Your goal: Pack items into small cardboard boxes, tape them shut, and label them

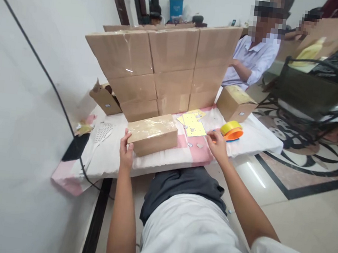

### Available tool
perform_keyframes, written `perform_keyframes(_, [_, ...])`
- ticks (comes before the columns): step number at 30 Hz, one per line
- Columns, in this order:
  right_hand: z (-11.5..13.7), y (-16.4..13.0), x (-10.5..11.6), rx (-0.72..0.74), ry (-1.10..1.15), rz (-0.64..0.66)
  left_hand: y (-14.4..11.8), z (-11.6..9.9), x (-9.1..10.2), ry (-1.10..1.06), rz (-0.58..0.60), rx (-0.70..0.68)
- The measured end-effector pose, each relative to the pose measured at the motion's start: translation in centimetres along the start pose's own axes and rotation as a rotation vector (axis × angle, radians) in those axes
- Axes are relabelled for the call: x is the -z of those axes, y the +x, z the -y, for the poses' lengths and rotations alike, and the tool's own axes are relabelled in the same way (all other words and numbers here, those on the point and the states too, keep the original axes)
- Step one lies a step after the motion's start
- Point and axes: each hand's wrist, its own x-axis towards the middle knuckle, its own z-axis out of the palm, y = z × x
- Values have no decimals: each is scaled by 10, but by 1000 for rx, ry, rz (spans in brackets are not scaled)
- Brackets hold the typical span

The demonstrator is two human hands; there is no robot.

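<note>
My left hand [126, 150] grips the left end of a long cardboard box [155, 145], with its fingers at the edge and the thumb on the near side. The box lies on the table, its top glossy with clear tape. Bent together, the fingers of my right hand [217, 145] are at the lower right corner of a yellow patterned sheet [195, 125]; what they pinch, if anything, is too small to make out. Just beyond that hand lies a yellow and orange tape roll [232, 130]. Small pale pieces [199, 145] lie on the cloth before the sheet.
Stacked cardboard boxes [173, 82] form a wall behind the work area. A closed box [236, 103] stands at the right, an open box [107, 98] at the left. A black cable [44, 71] runs down the left. A person [251, 62] sits beyond the table; a chair [312, 89] stands right.
</note>
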Motion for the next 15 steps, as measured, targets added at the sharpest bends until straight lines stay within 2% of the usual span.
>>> perform_keyframes(3, [-18,13,17,-16,0,-22,0,1,-8,38,-81,-3])
perform_keyframes(6, [-20,52,15,-24,-113,65,-1,2,-16,46,-159,-6])
perform_keyframes(9, [-20,97,0,-57,-353,310,-2,5,-22,-5,-211,-34])
perform_keyframes(11, [-23,121,-16,-113,-480,419,-3,6,-22,-26,-225,-54])
perform_keyframes(15, [-29,147,-47,-270,-596,420,-4,9,-19,-2,-215,-72])
